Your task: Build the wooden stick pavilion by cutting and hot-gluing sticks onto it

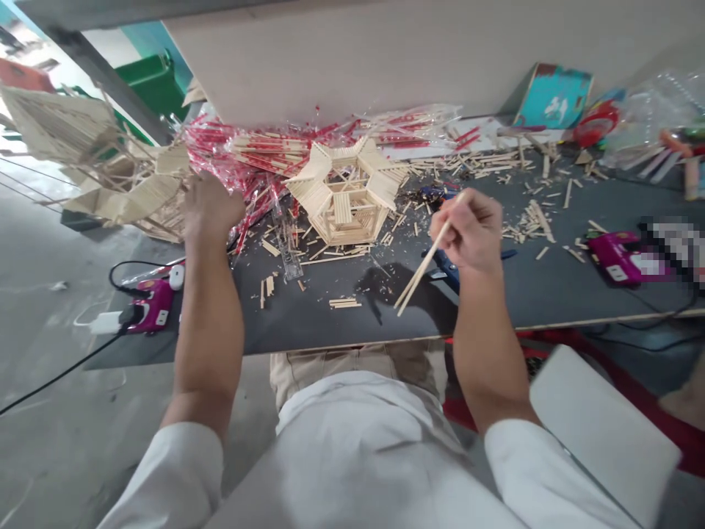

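Observation:
My right hand (471, 229) is closed around a pair of bare wooden chopsticks (423, 270), which slant down to the left above the table. Blue-handled pliers (447, 268) lie partly hidden beneath that hand. At the left, my left hand (212, 208) is blurred, and its fingers are hard to make out. It is beside a large wooden stick model (124, 195) and red-wrapped chopsticks (264, 158). A smaller six-sided stick model (349, 195) with flared roof panels stands on the table between my hands.
Short cut sticks (344, 303) and scraps litter the dark table (308, 327). A clear ruler (289, 253) lies left of the small model. Magenta power strips (154, 305) with cords sit at both ends. A turquoise box (555, 97) and a red tape roll (596, 123) are at the back right.

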A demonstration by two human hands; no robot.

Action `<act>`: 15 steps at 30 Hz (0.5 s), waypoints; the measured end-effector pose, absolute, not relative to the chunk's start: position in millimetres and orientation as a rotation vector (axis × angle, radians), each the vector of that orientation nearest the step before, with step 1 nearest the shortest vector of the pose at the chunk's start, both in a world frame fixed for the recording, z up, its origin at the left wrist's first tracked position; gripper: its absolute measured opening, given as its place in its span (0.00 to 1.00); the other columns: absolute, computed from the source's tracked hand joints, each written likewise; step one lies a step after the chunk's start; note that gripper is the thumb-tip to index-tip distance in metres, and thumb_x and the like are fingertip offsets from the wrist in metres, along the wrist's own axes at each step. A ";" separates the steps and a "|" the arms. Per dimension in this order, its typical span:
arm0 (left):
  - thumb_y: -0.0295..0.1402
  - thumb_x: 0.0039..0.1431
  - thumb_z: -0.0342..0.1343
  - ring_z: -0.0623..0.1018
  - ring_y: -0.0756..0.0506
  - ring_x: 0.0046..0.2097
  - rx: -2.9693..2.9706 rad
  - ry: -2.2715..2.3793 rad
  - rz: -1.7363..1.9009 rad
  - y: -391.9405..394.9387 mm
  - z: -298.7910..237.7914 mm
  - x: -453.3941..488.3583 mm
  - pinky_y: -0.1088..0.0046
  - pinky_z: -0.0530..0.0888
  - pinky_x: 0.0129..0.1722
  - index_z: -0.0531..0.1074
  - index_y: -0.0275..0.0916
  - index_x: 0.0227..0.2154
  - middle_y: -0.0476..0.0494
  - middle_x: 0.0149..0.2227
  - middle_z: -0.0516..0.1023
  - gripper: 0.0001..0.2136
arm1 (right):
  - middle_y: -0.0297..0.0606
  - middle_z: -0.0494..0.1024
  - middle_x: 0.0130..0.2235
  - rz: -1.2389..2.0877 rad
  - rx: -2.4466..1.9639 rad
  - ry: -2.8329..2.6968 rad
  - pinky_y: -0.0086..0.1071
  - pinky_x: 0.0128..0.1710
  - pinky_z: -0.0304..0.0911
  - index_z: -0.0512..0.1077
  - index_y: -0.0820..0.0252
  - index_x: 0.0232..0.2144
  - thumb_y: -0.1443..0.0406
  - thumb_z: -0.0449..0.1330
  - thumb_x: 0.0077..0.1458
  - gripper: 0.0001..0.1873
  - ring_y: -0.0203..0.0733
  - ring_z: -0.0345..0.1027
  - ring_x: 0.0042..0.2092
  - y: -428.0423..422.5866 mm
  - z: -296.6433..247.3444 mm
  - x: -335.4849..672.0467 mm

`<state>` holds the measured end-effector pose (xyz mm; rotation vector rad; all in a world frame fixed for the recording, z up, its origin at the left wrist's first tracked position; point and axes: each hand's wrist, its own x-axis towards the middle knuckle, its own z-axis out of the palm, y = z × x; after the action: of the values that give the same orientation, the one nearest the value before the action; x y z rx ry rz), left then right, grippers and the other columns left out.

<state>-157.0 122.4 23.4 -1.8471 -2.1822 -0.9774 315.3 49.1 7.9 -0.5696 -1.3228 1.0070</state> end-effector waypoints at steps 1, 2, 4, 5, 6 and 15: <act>0.76 0.47 0.54 0.73 0.30 0.61 -1.824 -2.207 -1.015 132.2 13.5 -159.4 0.52 0.52 0.41 0.67 0.32 0.34 0.35 0.41 0.79 0.43 | 0.25 0.66 0.18 1.049 -0.580 -1.389 0.29 0.14 0.49 0.76 0.53 0.28 0.47 0.73 0.59 0.20 0.30 0.58 0.15 47.5 5.1 311.7; 0.79 0.44 0.52 0.71 0.27 0.63 -1.812 -2.212 -1.058 138.3 5.4 -158.5 0.49 0.55 0.42 0.70 0.33 0.36 0.29 0.50 0.79 0.45 | 0.26 0.69 0.18 1.071 -0.605 -1.440 0.29 0.15 0.52 0.78 0.54 0.29 0.48 0.73 0.61 0.19 0.31 0.60 0.16 45.7 2.8 308.4; 0.81 0.40 0.50 0.65 0.22 0.69 -1.798 -2.182 -1.095 138.4 -3.1 -147.5 0.41 0.57 0.48 0.73 0.32 0.47 0.23 0.63 0.72 0.53 | 0.28 0.71 0.19 1.069 -0.672 -1.481 0.28 0.17 0.56 0.78 0.55 0.31 0.48 0.71 0.63 0.19 0.31 0.63 0.18 42.8 0.3 302.4; 0.80 0.45 0.50 0.62 0.20 0.71 -1.807 -2.135 -1.083 132.7 -2.9 -138.1 0.37 0.57 0.50 0.72 0.31 0.54 0.22 0.68 0.67 0.54 | 0.28 0.71 0.20 1.058 -0.701 -1.475 0.28 0.17 0.57 0.77 0.55 0.31 0.47 0.71 0.63 0.20 0.31 0.63 0.18 42.0 -0.1 299.9; 0.77 0.53 0.49 0.60 0.22 0.72 -1.813 -2.070 -1.074 123.8 0.3 -126.7 0.34 0.58 0.53 0.70 0.32 0.59 0.23 0.72 0.63 0.50 | 0.28 0.70 0.20 1.046 -0.721 -1.460 0.28 0.17 0.56 0.77 0.54 0.31 0.46 0.70 0.63 0.21 0.31 0.62 0.18 41.5 0.0 297.7; 0.38 0.78 0.51 0.78 0.47 0.38 -2.386 -1.342 -1.129 6.9 48.0 -12.1 0.64 0.74 0.40 0.76 0.42 0.43 0.44 0.38 0.81 0.10 | 0.30 0.76 0.25 1.064 -0.817 -1.463 0.28 0.16 0.57 0.74 0.52 0.33 0.39 0.69 0.60 0.26 0.31 0.63 0.20 43.8 1.2 292.2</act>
<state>-12.1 6.9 48.0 -2.3862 -1.3423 -1.1289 292.2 43.8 1.2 -0.8169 -1.4626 1.0635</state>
